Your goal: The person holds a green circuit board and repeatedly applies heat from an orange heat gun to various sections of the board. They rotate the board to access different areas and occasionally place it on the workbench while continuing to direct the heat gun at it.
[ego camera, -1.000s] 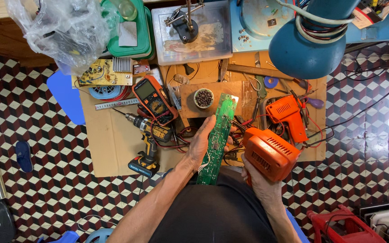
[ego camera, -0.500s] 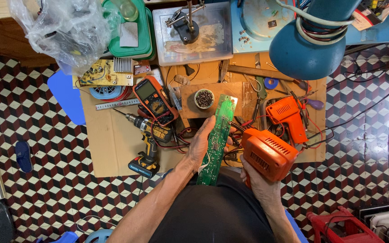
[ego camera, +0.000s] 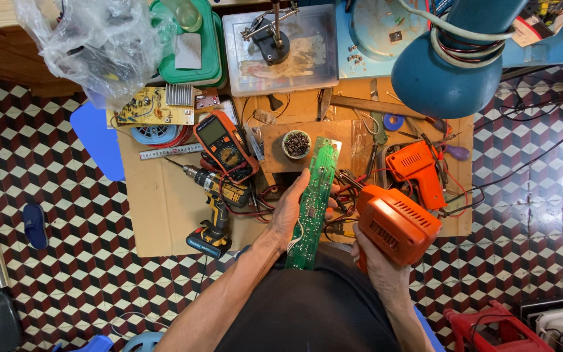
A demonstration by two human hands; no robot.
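My left hand [ego camera: 289, 210] grips a long, narrow green circuit board [ego camera: 315, 199], held lengthwise over the cardboard-covered work surface [ego camera: 158, 208]. Its far end reaches toward a small round tin [ego camera: 296, 144]. My right hand [ego camera: 376, 261] holds a bulky orange pistol-shaped tool [ego camera: 395, 223], just right of the board. A tangle of red and black wires [ego camera: 343, 189] lies between the two hands.
An orange multimeter [ego camera: 224, 145] and a cordless drill [ego camera: 216, 202] lie left of the board. A second orange gun-shaped tool [ego camera: 416, 166] sits to the right. A blue lamp head [ego camera: 454, 65] hangs over the top right. Clear tray [ego camera: 280, 49], green box [ego camera: 193, 45], plastic bag [ego camera: 96, 42] behind.
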